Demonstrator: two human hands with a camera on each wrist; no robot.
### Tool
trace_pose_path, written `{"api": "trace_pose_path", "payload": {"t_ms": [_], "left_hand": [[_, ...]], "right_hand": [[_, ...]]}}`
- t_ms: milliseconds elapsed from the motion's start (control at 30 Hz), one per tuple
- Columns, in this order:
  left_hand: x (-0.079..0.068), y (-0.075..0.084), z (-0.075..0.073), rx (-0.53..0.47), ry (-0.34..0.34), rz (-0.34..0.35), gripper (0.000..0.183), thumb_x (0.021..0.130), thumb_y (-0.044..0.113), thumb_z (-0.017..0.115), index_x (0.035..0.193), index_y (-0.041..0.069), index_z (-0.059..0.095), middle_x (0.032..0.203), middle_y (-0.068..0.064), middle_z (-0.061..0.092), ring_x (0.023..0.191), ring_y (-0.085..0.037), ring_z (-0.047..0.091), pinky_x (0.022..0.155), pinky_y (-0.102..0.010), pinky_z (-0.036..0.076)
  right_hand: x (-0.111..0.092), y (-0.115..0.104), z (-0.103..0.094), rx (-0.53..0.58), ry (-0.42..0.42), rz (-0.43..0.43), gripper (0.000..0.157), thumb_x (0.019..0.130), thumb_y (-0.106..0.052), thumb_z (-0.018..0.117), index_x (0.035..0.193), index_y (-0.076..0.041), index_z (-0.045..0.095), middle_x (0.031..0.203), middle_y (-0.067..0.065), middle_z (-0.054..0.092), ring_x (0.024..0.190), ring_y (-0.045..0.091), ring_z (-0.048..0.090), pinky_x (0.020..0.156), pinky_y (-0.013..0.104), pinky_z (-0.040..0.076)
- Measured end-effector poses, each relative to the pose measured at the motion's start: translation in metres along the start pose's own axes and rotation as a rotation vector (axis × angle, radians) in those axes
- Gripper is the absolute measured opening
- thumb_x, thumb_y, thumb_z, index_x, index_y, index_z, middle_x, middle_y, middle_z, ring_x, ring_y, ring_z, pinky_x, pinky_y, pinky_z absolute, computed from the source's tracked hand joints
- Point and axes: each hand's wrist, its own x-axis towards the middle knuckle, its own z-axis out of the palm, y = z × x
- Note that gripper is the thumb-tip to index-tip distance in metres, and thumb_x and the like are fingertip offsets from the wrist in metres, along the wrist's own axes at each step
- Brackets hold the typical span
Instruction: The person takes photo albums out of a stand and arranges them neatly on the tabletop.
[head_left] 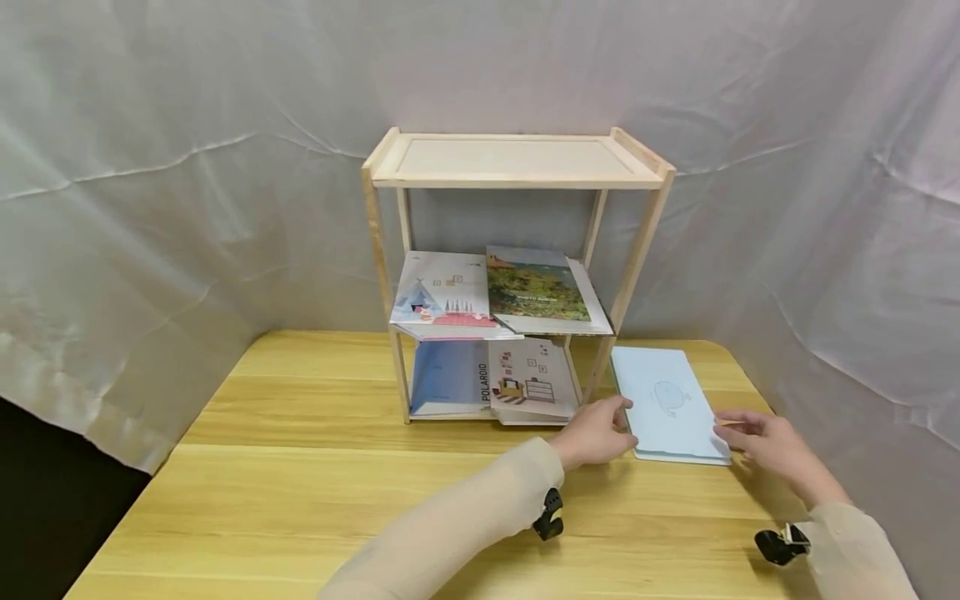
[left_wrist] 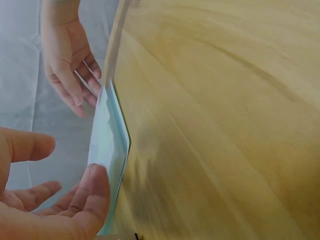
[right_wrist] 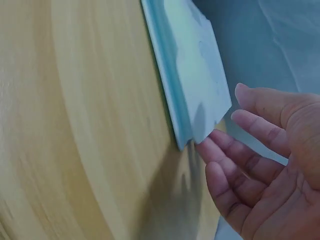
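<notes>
pale-blue booklet [head_left: 670, 408] | likely light, bendy, slick | take by long edges | left hand [head_left: 597, 432], right hand [head_left: 772, 443]: fingers [left_wrist: 97, 195] loose, unclenched

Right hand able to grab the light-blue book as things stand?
Probably yes: the right hand is right at the edge of the light-blue book, with nothing visibly in between.

In the left wrist view, the left fingers [left_wrist: 97, 180] hide part of the pale blue booklet [left_wrist: 107, 130]; in the right wrist view, its end beyond the right fingers [right_wrist: 217, 175] is cut off. Farther back than the left fingers, the landscape album's [head_left: 536, 287] smallest print is unreadable.
</notes>
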Motion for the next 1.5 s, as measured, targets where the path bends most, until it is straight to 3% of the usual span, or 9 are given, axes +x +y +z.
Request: {"api": "trace_pose_path", "payload": {"t_ms": [300, 400, 500, 633, 867, 1167, 1500], "left_hand": [[-0.015, 0.004, -0.009, -0.081, -0.015, 0.012, 0.058, 0.1, 0.019, 0.075, 0.154, 0.028, 0.057, 0.136, -0.003, 0.071, 0.111, -0.008, 0.067, 0.093, -0.025, 0.056], [-0.019, 0.004, -0.013, -0.128, -0.017, 0.003, 0.059, 0.1, 0.019, 0.076, 0.154, 0.028, 0.056, 0.136, -0.003, 0.071, 0.103, -0.01, 0.07, 0.087, -0.024, 0.058], [-0.024, 0.003, -0.018, -0.186, -0.02, 0.001, 0.06, 0.1, 0.016, 0.075, 0.155, 0.027, 0.056, 0.134, -0.004, 0.07, 0.086, -0.012, 0.072, 0.079, -0.026, 0.061], [-0.029, 0.003, -0.025, -0.231, -0.031, 0.01, 0.061, 0.1, 0.012, 0.073, 0.157, 0.025, 0.054, 0.135, -0.007, 0.069, 0.07, -0.013, 0.07, 0.074, -0.031, 0.065], [-0.037, 0.006, -0.04, -0.155, -0.038, 0.047, 0.062, 0.101, 0.018, 0.074, 0.158, 0.027, 0.052, 0.138, -0.005, 0.069, 0.083, -0.004, 0.069, 0.076, -0.02, 0.059], [-0.049, 0.006, -0.057, -0.127, -0.021, 0.069, 0.06, 0.103, 0.028, 0.073, 0.159, 0.027, 0.05, 0.136, 0.001, 0.069, 0.107, -0.007, 0.068, 0.088, -0.023, 0.06], [-0.067, 0.005, -0.076, -0.052, 0.008, 0.146, 0.062, 0.104, 0.032, 0.072, 0.161, 0.027, 0.047, 0.136, 0.002, 0.07, 0.107, -0.004, 0.067, 0.092, -0.02, 0.056]], "right_hand": [[-0.007, -0.017, -0.004, -0.142, 0.048, -0.074, 0.056, 0.11, -0.039, 0.062, 0.145, 0.004, 0.062, 0.132, 0.03, 0.072, 0.113, 0.028, 0.069, 0.077, 0.02, 0.051], [-0.009, -0.025, -0.003, -0.134, 0.058, -0.106, 0.056, 0.109, -0.039, 0.063, 0.146, 0.003, 0.062, 0.134, 0.028, 0.071, 0.108, 0.007, 0.067, 0.078, 0.019, 0.052], [-0.01, -0.033, -0.001, -0.117, 0.07, -0.139, 0.055, 0.109, -0.037, 0.064, 0.147, 0.002, 0.062, 0.137, 0.028, 0.07, 0.098, -0.018, 0.055, 0.077, 0.018, 0.054], [-0.012, -0.042, 0.002, -0.112, 0.075, -0.177, 0.052, 0.108, -0.035, 0.066, 0.147, 0.0, 0.062, 0.14, 0.028, 0.068, 0.095, -0.025, 0.049, 0.076, 0.02, 0.056], [-0.013, -0.058, 0.005, -0.128, 0.077, -0.197, 0.052, 0.108, -0.036, 0.066, 0.148, -0.002, 0.062, 0.139, 0.027, 0.069, 0.096, -0.021, 0.054, 0.076, 0.021, 0.055], [-0.017, -0.078, 0.008, -0.112, 0.104, -0.251, 0.048, 0.108, -0.034, 0.067, 0.147, -0.007, 0.064, 0.133, 0.02, 0.075, 0.097, -0.016, 0.062, 0.08, 0.018, 0.055], [-0.03, -0.095, 0.012, -0.075, 0.15, -0.329, 0.042, 0.108, -0.028, 0.068, 0.145, -0.01, 0.066, 0.128, 0.017, 0.077, 0.095, -0.013, 0.068, 0.077, 0.014, 0.055]]}}
